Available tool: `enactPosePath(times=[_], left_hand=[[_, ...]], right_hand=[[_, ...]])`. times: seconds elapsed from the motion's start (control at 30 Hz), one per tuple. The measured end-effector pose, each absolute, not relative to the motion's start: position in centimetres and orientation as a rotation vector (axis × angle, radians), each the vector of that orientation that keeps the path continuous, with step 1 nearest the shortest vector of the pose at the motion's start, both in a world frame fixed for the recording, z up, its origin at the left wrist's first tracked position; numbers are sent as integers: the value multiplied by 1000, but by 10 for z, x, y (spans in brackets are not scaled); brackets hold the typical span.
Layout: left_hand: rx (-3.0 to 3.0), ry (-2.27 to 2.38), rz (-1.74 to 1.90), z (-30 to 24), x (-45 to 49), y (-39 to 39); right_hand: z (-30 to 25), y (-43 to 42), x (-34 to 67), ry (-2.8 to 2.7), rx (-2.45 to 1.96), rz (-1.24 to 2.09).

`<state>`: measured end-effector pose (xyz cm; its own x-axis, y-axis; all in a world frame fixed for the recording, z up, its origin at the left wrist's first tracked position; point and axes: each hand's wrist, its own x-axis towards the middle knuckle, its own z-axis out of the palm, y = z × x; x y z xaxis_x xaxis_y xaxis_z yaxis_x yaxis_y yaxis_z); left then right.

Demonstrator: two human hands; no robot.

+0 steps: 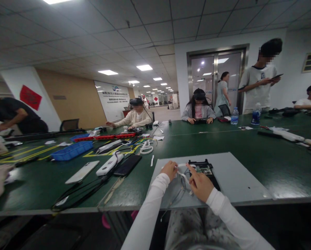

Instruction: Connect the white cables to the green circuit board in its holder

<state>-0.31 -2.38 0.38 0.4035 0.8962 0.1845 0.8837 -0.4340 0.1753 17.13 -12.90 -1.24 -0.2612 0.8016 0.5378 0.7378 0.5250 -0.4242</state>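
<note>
My left hand (170, 170) is closed, its fingertips pinching a white flat strip (182, 175) that loops between my hands. My right hand (201, 184) has its index finger stretched to the strip's upper part, while the other fingers curl around its lower part. Right behind that hand lies a black device with an exposed circuit board (206, 169), partly covered by the hand. Thin grey and white wires (178, 195) trail below the strip toward the front edge. All this is on a light grey board (238, 180).
Left on the green table (126, 196) are a black phone (127, 165), a white power bank (109, 164), a white phone (82, 172), black cables and a blue bin (72, 151). Across the table sit two people with headsets; bottles (234, 116) stand at the far right.
</note>
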Motion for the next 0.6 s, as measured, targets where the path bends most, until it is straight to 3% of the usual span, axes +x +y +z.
enactPosePath(times=[0.6], left_hand=[[2640, 1589, 445, -3, -4, -20]], right_hand=[[-11, -131, 173, -2053, -1301, 66]])
